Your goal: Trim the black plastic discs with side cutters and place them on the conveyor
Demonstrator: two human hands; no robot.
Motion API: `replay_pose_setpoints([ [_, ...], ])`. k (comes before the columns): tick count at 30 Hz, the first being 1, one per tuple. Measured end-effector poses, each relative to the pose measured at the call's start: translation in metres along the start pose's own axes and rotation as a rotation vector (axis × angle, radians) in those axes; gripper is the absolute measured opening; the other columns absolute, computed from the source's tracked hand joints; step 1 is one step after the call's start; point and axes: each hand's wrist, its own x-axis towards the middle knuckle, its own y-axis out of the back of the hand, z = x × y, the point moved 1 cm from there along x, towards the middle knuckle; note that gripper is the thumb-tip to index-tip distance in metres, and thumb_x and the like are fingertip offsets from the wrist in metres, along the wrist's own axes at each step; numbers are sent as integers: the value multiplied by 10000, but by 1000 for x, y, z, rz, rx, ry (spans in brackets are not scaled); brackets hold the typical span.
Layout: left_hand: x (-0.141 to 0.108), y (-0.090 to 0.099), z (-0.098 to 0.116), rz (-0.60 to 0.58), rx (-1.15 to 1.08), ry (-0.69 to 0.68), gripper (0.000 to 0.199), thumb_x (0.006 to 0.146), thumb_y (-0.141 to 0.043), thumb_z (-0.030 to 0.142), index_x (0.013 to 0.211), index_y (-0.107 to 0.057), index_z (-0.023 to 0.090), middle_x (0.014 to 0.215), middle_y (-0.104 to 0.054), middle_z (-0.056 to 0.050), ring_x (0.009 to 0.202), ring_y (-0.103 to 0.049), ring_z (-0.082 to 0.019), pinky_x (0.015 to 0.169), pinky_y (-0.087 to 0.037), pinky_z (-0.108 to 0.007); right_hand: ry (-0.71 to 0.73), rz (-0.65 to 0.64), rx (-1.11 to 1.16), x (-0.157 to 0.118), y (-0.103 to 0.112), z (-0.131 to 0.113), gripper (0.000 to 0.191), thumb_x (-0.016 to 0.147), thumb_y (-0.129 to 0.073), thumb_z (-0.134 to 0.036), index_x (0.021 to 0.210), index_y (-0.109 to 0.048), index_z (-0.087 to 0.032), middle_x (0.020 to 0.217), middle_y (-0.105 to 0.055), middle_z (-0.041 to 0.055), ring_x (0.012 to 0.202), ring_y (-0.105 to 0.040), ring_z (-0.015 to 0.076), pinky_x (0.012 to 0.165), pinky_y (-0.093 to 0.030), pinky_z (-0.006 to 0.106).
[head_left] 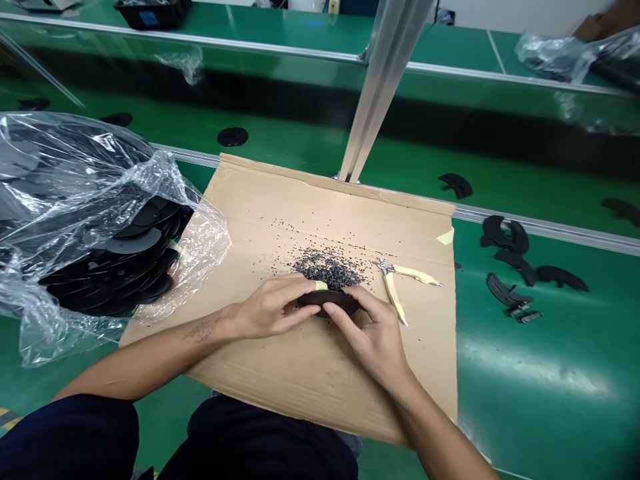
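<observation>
Both my hands hold one dark, rounded part (330, 303) over the cardboard sheet (240, 193). My left hand (280, 305) pinches its left end between thumb and fingers, with a pale yellow wrap on one fingertip. On the right end, my right hand (373, 327) grips with the thumb on the near face and fingers behind. Just beyond the part lies a pile of small black bits (330, 265), scattered outward over the cardboard. Nippers with pale yellow handles (395, 293) rest to the right of the pile, their handles spread, touched by neither hand.
A clear plastic bag (170, 180) with many flat black discs (135, 240) stands at the left. Several curved black parts (515, 260) lie on the green surface (550, 373) at the right. A metal post (375, 100) rises behind the cardboard. A black bin (153, 15) sits at the back left.
</observation>
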Motion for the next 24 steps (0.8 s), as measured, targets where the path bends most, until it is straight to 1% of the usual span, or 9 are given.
replay_pose_setpoints([
  [3, 0, 1, -1, -30, 26, -30, 203, 957, -583, 231, 1123, -623, 121, 739, -640, -28, 644, -587, -133, 592, -535, -266, 42, 14, -32, 0, 2, -1, 109, 883, -685, -308, 925, -659, -211, 854, -664, 35, 781, -611, 176, 702, -491, 315],
  [7, -1, 0, -2, -31, 28, -57, 233, 969, -569, 234, 1170, -607, 123, 766, -655, -36, 665, -593, -137, 616, -543, -276, 56, -16, -21, -1, 2, 0, 79, 896, -673, -288, 918, -654, -214, 823, -651, 33, 749, -599, 172, 669, -485, 313],
  [11, 1, 2, -1, 38, -21, 5, 348, 955, -613, 284, 1264, -575, 127, 816, -669, -42, 710, -615, -139, 646, -552, -275, 116, 10, 1, 0, 2, 0, 39, 898, -672, -240, 888, -646, -212, 807, -638, 22, 732, -589, 161, 647, -477, 296],
  [13, 3, 3, -1, 54, -66, 46, 375, 944, -638, 333, 1253, -589, 126, 797, -656, -35, 708, -610, -137, 638, -542, -266, 157, 12, 16, 0, 1, 0, 37, 897, -673, -207, 891, -637, -210, 817, -638, 19, 734, -595, 153, 650, -481, 285],
  [15, 3, 4, -2, 57, -120, 50, 353, 938, -648, 369, 1200, -623, 134, 787, -643, -32, 706, -603, -135, 620, -528, -257, 188, -9, 25, 0, 0, 0, 46, 898, -670, -187, 907, -632, -210, 834, -649, 22, 748, -610, 152, 667, -496, 285],
  [17, 3, 4, -2, 74, -166, 29, 312, 936, -653, 360, 1161, -646, 144, 834, -648, -47, 738, -611, -135, 628, -531, -255, 195, -35, 20, -1, -2, 0, 41, 905, -660, -187, 927, -633, -210, 851, -662, 32, 770, -628, 164, 688, -516, 298],
  [19, 2, 3, -2, 103, -184, 0, 287, 926, -672, 313, 1157, -653, 142, 878, -647, -60, 774, -618, -136, 650, -541, -256, 186, -58, 5, -2, -3, 0, 31, 915, -643, -195, 943, -635, -206, 862, -672, 44, 787, -641, 176, 700, -533, 313],
  [21, 1, 3, -1, 115, -180, -15, 294, 916, -686, 275, 1169, -651, 131, 905, -640, -69, 812, -624, -143, 674, -547, -264, 183, -72, -14, -3, -4, -1, 30, 925, -627, -196, 953, -636, -203, 869, -676, 53, 798, -648, 182, 707, -545, 322],
  [24, 1, 3, 0, 104, -179, -20, 327, 927, -669, 287, 1212, -631, 131, 923, -633, -74, 846, -623, -156, 694, -557, -282, 196, -83, -34, -4, -3, -1, 49, 929, -612, -183, 968, -635, -204, 890, -680, 64, 820, -657, 190, 716, -557, 331],
])
